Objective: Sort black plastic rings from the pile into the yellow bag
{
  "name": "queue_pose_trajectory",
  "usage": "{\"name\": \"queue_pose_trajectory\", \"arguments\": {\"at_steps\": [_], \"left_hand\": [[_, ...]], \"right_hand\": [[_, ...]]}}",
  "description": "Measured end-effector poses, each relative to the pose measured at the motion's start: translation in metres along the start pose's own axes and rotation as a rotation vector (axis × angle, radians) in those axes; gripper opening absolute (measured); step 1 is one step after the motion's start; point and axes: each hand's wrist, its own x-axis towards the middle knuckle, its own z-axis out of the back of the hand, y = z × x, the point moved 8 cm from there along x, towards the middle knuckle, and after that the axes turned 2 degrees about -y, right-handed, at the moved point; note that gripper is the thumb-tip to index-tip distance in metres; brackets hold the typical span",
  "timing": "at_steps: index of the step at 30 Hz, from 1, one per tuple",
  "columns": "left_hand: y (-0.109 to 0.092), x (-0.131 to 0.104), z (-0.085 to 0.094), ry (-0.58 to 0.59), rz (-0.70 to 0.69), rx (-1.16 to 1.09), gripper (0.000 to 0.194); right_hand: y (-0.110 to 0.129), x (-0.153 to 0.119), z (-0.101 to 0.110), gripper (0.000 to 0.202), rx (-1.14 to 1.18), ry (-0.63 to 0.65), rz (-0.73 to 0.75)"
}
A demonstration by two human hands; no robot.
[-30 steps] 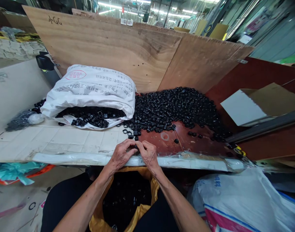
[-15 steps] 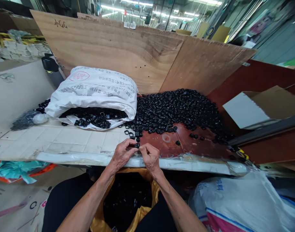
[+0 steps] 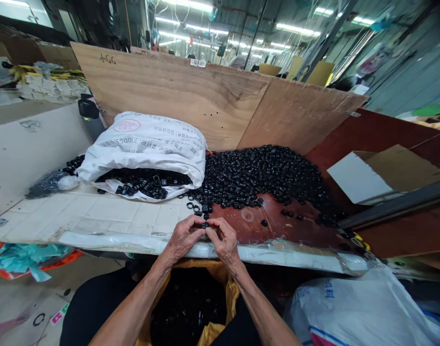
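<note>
Near the table's front edge, my left hand (image 3: 185, 235) pinches a small black plastic part (image 3: 205, 225) between thumb and fingers. My right hand (image 3: 222, 236) closes on the same part from the other side, its fingertips almost meeting those of the left. Just beyond my fingers lie a few loose black rings (image 3: 194, 208). A heap of small black parts (image 3: 266, 173) spreads over the red-brown board behind. At the left, a white woven sack (image 3: 151, 144) lies on its side, its mouth showing more black pieces.
Below my hands a yellow bag (image 3: 208, 334) gapes between my legs, with dark parts inside. Plywood panels (image 3: 176, 91) wall off the table's back. A cardboard box (image 3: 364, 178) sits at the right, above a white sack (image 3: 349, 302). An orange-rimmed basket (image 3: 3, 271) stands lower left.
My right hand has opened out from a tighter fist and now has thumb and fingertips on the black part. The whole view has tilted up slightly.
</note>
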Motion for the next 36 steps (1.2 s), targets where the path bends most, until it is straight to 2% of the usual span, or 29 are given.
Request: {"name": "queue_pose_trajectory", "arguments": {"at_steps": [2, 5, 7, 10, 12, 14, 16, 17, 18, 20, 21, 23, 25, 27, 31, 34, 36], "left_hand": [[-0.006, -0.003, -0.002, 0.032, -0.003, 0.017, 0.016], [-0.009, -0.016, -0.004, 0.038, -0.036, 0.112, 0.013], [-0.011, -0.030, -0.006, 0.024, -0.135, 0.238, 0.016], [-0.021, -0.055, -0.012, 0.048, -0.359, 0.439, 0.029], [-0.032, -0.069, -0.014, 0.119, -0.459, 0.528, 0.034], [-0.040, -0.071, -0.014, 0.254, -0.452, 0.556, 0.031], [-0.043, -0.059, -0.010, 0.363, -0.336, 0.546, 0.016], [-0.040, -0.047, -0.005, 0.356, -0.252, 0.544, 0.015], [-0.038, -0.033, 0.003, 0.288, -0.180, 0.547, 0.021], [-0.031, -0.001, 0.019, 0.050, -0.102, 0.576, 0.023], [-0.025, 0.012, 0.021, -0.025, -0.083, 0.610, 0.022], [-0.013, 0.034, 0.013, -0.054, -0.084, 0.706, 0.019], [-0.003, 0.046, 0.005, -0.047, -0.091, 0.762, 0.020], [0.004, 0.048, 0.007, -0.068, -0.056, 0.744, 0.015], [0.011, 0.032, 0.024, -0.106, 0.013, 0.681, 0.015], [0.011, 0.016, 0.037, -0.160, 0.000, 0.631, 0.015], [0.013, 0.011, 0.039, -0.157, 0.000, 0.619, 0.023]], "right_hand": [[-0.002, -0.003, -0.002, 0.020, 0.047, 0.039, -0.038], [-0.010, -0.016, -0.008, 0.024, 0.111, 0.060, -0.210], [-0.014, -0.030, -0.013, 0.028, 0.167, 0.052, -0.354], [-0.017, -0.057, -0.021, 0.035, 0.304, 0.019, -0.577], [-0.019, -0.072, -0.025, 0.038, 0.400, 0.039, -0.708], [-0.020, -0.078, -0.027, 0.040, 0.376, 0.153, -0.768], [-0.021, -0.064, -0.017, 0.038, 0.171, 0.224, -0.645], [-0.019, -0.050, -0.010, 0.034, 0.039, 0.206, -0.521], [-0.015, -0.034, -0.002, 0.027, -0.084, 0.156, -0.375], [-0.008, -0.006, 0.005, 0.013, -0.247, 0.046, -0.127], [-0.008, 0.005, 0.003, 0.016, -0.293, 0.028, -0.047], [-0.013, 0.020, -0.009, 0.027, -0.355, 0.056, 0.047], [-0.022, 0.026, -0.020, 0.028, -0.389, 0.081, 0.076], [-0.031, 0.027, -0.023, 0.021, -0.379, 0.071, 0.050], [-0.040, 0.023, -0.016, 0.013, -0.296, 0.039, -0.046], [-0.037, 0.022, -0.011, 0.022, -0.279, 0.028, -0.062], [-0.032, 0.022, -0.015, 0.031, -0.289, 0.064, -0.019]]}}
